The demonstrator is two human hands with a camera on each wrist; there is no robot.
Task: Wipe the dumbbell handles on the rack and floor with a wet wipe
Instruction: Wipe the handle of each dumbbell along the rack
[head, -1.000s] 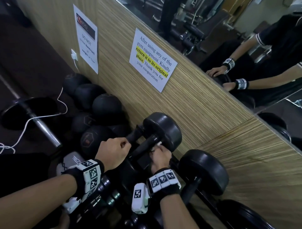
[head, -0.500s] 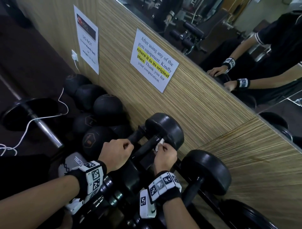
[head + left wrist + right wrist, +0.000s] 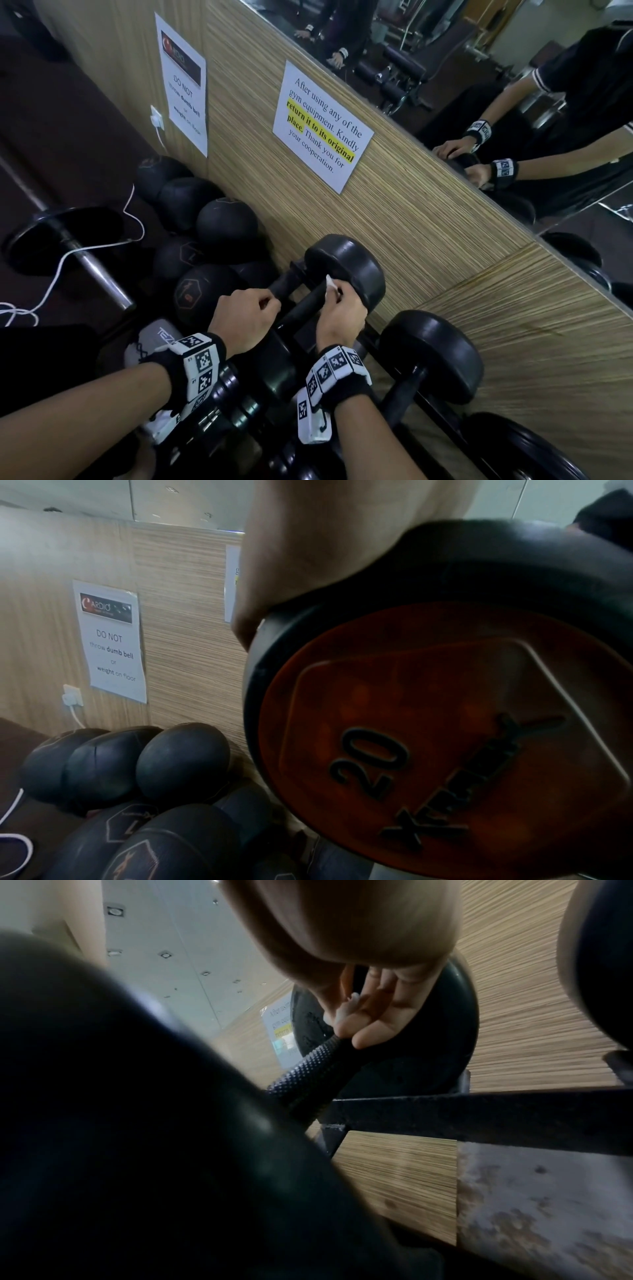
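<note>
A person leans over a dumbbell rack set against a wood-grain wall, both forearms reaching forward with black-and-white patterned bands at the wrists. Nearest, the left hand sits on top of the near head of a black dumbbell, its fingers curled over the head's rim; the orange end face of that head is marked 20. Just beside it, the right hand has its fingers and thumb curled, pinching a small white wet wipe against the far end of the same dumbbell's knurled handle, right where the handle meets the far head. This dumbbell lies across the rack's black rail, pointing towards the wall. To its right, a second dumbbell rests on the rack. To the left, on the floor against the wall, several dark balls lie bunched together, with a barbell and a white cable near them. On the wall hang two paper notices, and above them a mirror reflects the person's arms.
</note>
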